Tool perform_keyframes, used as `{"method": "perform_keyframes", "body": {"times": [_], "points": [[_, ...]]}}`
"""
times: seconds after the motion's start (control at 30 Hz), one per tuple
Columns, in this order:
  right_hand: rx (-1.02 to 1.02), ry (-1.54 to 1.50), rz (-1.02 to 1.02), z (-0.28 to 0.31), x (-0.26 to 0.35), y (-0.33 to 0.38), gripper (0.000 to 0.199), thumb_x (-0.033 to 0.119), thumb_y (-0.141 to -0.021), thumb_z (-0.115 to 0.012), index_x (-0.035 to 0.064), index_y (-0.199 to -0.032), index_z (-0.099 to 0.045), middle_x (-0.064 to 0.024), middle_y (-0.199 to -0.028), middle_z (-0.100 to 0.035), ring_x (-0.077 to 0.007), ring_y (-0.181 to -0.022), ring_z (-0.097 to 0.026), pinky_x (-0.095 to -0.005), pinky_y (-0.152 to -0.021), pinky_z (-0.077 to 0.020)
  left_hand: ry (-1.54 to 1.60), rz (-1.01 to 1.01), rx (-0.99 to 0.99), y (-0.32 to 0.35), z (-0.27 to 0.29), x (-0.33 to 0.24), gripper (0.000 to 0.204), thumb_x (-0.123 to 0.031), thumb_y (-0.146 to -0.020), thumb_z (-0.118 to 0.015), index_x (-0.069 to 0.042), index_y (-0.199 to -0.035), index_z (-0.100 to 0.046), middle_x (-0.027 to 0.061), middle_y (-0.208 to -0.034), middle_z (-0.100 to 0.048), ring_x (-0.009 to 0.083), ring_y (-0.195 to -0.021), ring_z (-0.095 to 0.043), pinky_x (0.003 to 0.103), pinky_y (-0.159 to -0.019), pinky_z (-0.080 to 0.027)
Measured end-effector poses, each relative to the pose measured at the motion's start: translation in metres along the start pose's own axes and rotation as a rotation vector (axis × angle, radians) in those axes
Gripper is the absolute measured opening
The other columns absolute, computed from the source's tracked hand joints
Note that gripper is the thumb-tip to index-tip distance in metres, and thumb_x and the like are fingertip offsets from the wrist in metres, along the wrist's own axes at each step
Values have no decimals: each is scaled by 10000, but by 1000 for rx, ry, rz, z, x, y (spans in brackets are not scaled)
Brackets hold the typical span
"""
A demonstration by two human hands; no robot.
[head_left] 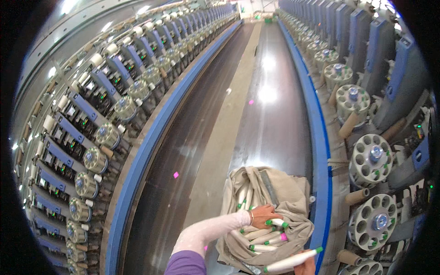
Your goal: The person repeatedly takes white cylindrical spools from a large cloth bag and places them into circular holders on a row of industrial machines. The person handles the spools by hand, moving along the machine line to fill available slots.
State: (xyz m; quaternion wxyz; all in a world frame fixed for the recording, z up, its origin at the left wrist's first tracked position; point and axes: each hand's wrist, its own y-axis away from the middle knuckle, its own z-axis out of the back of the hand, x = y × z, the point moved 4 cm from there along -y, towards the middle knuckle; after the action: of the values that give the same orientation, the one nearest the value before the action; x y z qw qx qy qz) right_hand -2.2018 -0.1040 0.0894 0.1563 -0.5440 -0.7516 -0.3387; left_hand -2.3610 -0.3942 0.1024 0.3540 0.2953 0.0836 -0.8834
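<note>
Open sack [300,188], beige cloth, mouth rumpled, one, seen from my remote view in the aisle beside the blue rail [319,151]; contents: numerous pale yarn bobbins [243,195] with green ends, lying at mixed angles, among them one pink-marked bobbin [276,239]. Left hand [263,215], pale sleeve with purple above: reaches into the sack, fingers at a short-looking white bobbin [277,222] with green at both ends; I cannot tell whether this grip is closed on it. Right hand [306,266], partly cut off by the lower edge: grip closed around a long white bobbin [286,262], green at both ends, held slantwise over the sack's near rim. Round magazines, right-hand row, nearest full ones: upper magazine [366,157] and lower magazine [370,223], each with a ring of round pockets, green showing in some. Left-hand row: similar round magazines [107,135], pocket contents too small for me to tell.
</note>
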Motion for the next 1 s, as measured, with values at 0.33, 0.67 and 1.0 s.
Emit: {"method": "perform_keyframes", "body": {"times": [0.33,0.67,1.0], "points": [[-213,534,26,-20,164,91,530,528,-1021,-484,113,-1349,-513,-97,-1078,-669,-184,-974,-647,-397,-912,-540,978,-313,-218,-92,-13,-310,577,-249,-907,-745,-87,-1407,-508,53,-1333,-524,148,-1294,-427,348,-1157,-258],[-403,739,91,62,250,350,211,221,-1022,-568,65,-925,-672,48,-662,-493,-46,-567,-388,-221,-525,-334,1795,168,-240,-69,-62,-409,242,-179,-920,-682,-72,-1120,-594,98,-1193,-594,237,-1032,-606,385,-875,-527],[-229,-379,413,93,235,355,147,161,-1049,-500,60,-959,-557,-41,-786,-570,-261,-893,-706,-461,-891,-593,713,-185,-432,-98,-101,-514,190,-82,-812,-731,-58,-929,-583,154,-1214,-525,303,-1098,-558,432,-984,-429]]}}
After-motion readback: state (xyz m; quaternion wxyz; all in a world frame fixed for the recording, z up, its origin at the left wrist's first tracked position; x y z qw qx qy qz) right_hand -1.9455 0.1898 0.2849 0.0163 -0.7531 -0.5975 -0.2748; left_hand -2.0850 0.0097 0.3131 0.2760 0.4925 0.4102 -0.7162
